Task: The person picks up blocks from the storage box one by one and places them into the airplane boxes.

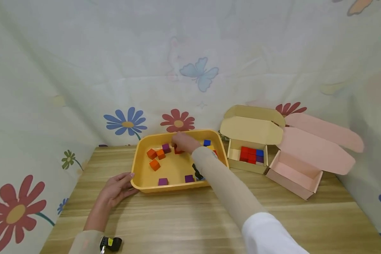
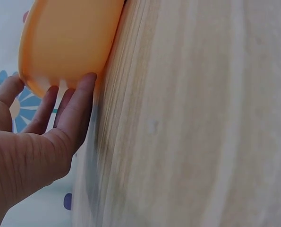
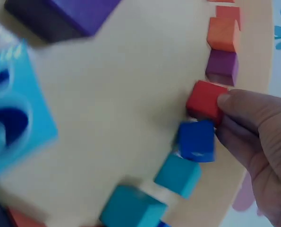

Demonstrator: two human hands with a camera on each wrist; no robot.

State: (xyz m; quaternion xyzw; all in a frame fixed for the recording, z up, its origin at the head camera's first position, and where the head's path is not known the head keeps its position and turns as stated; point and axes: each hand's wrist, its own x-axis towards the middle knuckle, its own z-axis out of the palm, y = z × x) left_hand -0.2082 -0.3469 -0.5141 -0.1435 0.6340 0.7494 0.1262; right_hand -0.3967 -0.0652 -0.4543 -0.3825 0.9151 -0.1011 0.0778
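My right hand (image 1: pixel 185 141) reaches into the yellow tray (image 1: pixel 171 188) and pinches a red cube (image 3: pixel 206 100) between thumb and fingers near the tray's far wall. A blue cube (image 3: pixel 197 140) lies right beside the red one, and a purple cube (image 3: pixel 222 67) is on its other side. With its fingertips spread at the tray's near left corner, my left hand (image 1: pixel 117 188) holds the rim and outer wall. Orange cubes (image 1: pixel 154 164) sit in the left part of the tray. Purple cubes (image 1: pixel 163 181) lie along its near side.
Right of the tray stands an open cream box (image 1: pixel 249 166) holding red, blue and purple cubes. Beside it, an open pink box (image 1: pixel 289 183) shows a bare floor. Both lids lean back toward the patterned curtain (image 1: pixel 200 46). Wood-grain table (image 1: pixel 171 222) stretches in front.
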